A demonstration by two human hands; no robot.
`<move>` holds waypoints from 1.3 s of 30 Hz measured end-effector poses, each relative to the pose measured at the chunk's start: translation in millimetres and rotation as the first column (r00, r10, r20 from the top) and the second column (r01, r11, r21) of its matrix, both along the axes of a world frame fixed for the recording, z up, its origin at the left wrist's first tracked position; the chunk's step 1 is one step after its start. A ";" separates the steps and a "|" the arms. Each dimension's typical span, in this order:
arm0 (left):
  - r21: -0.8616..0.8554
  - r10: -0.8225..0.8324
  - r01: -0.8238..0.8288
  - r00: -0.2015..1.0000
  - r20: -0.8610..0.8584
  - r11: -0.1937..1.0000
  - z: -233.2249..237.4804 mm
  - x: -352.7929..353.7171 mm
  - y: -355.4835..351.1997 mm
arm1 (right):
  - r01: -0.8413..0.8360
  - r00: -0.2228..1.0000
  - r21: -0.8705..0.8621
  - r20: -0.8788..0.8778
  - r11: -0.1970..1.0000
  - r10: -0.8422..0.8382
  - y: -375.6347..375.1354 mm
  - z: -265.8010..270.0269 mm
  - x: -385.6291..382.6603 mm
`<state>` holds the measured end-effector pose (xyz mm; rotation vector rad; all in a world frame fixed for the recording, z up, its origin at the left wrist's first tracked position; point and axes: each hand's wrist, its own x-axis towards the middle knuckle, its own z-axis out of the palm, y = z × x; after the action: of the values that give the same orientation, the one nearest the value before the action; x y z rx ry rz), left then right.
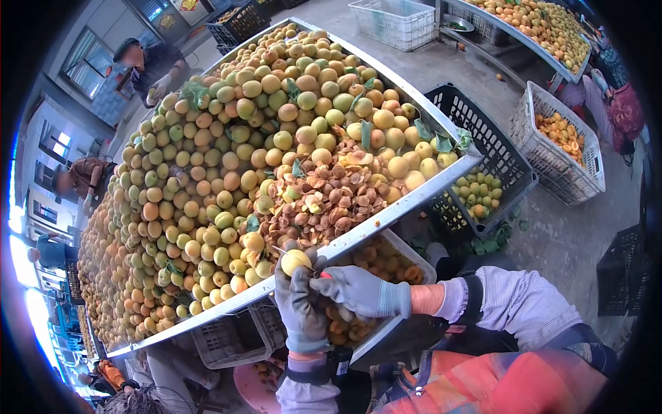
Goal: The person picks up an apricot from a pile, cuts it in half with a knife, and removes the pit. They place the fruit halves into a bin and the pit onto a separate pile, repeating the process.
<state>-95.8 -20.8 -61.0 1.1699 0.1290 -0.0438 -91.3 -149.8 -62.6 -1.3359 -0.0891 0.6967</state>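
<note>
My left hand, in a grey work glove, is closed around a yellow apricot just off the table's near rim. Beside it my gloved right hand grips a small tool with a red handle; its working end is mostly hidden, though a thin tip seems to show by the apricot. Whole apricots are piled high on the metal-rimmed table. A heap of brown apricot pits lies on the table ahead of my hands. Below the rim, partly behind my hands, a crate holds apricots.
A black crate with green-yellow fruit stands at the table's right corner. Farther right is a white crate of apricot pieces. Co-workers stand along the far left side. Another fruit-covered table is at upper right.
</note>
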 end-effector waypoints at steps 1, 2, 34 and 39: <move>0.020 -0.002 0.002 1.000 -0.010 1.000 -3.2 0.5 2.8 | 0.001 1.000 0.001 -0.001 1.000 -0.001 3.8 -7.6 -1.4; 0.022 -0.005 0.006 1.000 -0.012 1.000 -9.6 0.0 3.9 | 0.059 0.996 0.041 0.066 0.997 -0.062 9.5 -18.9 -4.5; 0.153 -0.064 0.068 0.998 -0.026 0.986 -9.5 3.3 -2.0 | 0.029 0.998 -0.019 -0.058 0.999 -0.030 1.2 -2.4 -4.7; -0.095 -0.054 0.039 0.986 -0.158 0.995 -17.9 2.9 -6.8 | 0.196 0.944 0.027 0.267 0.980 -0.196 12.1 -30.9 -13.8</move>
<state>-92.9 -27.6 -78.8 1.0770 0.2391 -0.1837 -105.0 -137.7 -93.5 -1.4116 -0.1722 0.3442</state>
